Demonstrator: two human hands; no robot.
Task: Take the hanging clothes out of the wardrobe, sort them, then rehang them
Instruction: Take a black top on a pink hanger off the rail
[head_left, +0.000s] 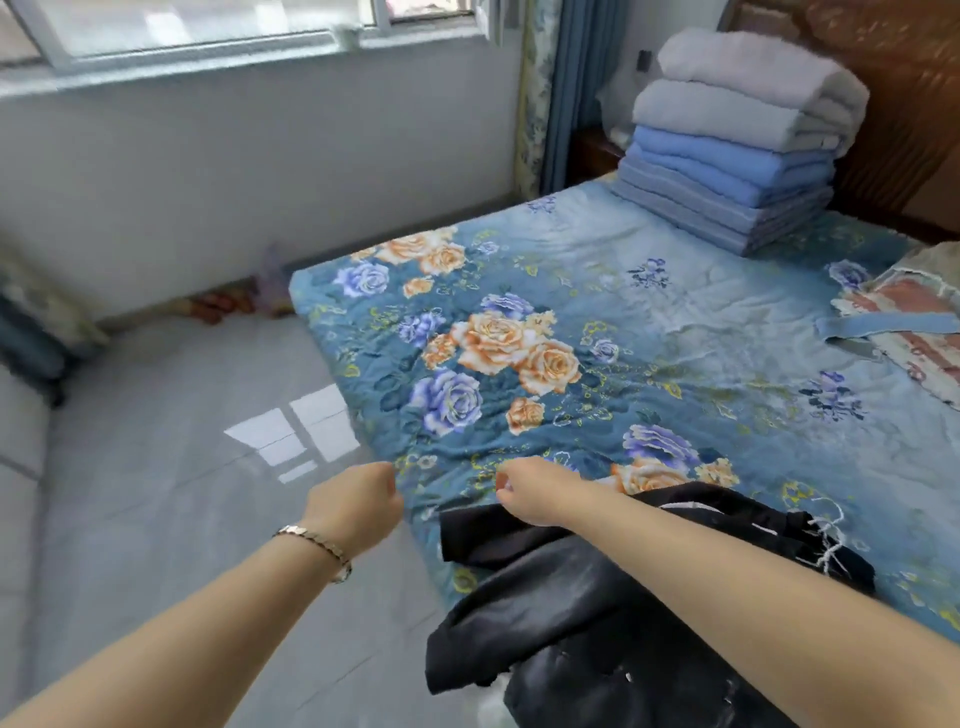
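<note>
Both arms reach out over the near corner of the bed (571, 291), and here is where the job stands. The dark clothes (571, 597) lie in a loose heap on the near right of the floral cover, part of the pile spilling off the near edge, with a frayed white trim showing on its right side. No hanger is visible among them, and the wardrobe is out of view. The left hand (358, 499), bracelet (317, 545) at the wrist, hovers just off the bed's near left corner with its fingers curled under. Whether they pinch anything I cannot tell from behind. The right hand (524, 488) sits just above the far edge of the dark heap, fingers tucked away too, so its grip is equally unclear. At the far end a stack of folded blankets (737, 156) stands against the headboard, and a patterned cloth (909, 322) lies at the right edge. My read: the taking-out is at least partly done, while the sorting looks barely begun, with the pile unspread and every bit of rehanging ahead.
</note>
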